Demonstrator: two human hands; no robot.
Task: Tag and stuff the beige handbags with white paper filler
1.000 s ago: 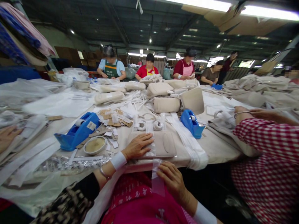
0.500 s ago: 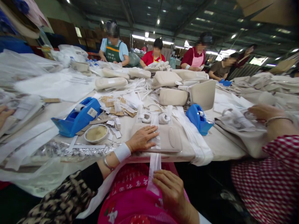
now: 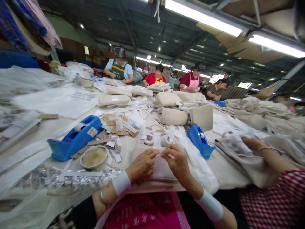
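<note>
Bag (image 3: 139, 150) first: it lies at the near edge of the table (image 3: 226, 173), largely covered by my hands, with what look like white-wrapped handles (image 3: 149, 139) at its far side. Across its middle runs a thin white strip (image 3: 160, 167), passing between those handles. Watching from afar through the head camera, I take the step in hand to be drawing that strip snug and settling it flat.

My right hand (image 3: 177, 160) pinches, thumb against finger, at what looks like the strip. My left hand (image 3: 144, 162) curls in from the other side, fingertips nearly meeting the right ones; whether it grips the strip or merely rests on it, I cannot tell.

To do this well, I would pin the strip with the left and pull gently with the right, so the bag's soft face takes no crease. I would line it up midway between the handles, since a slanted band seems likely to slip. My fingertips hide any overlap, so I would feel for a folded edge and smooth it outward. Blue tape dispensers (image 3: 200, 148) stand left and right; a co-worker's checked sleeve (image 3: 269, 198) is at the near right, so I would pull toward myself, not sideways.
</note>
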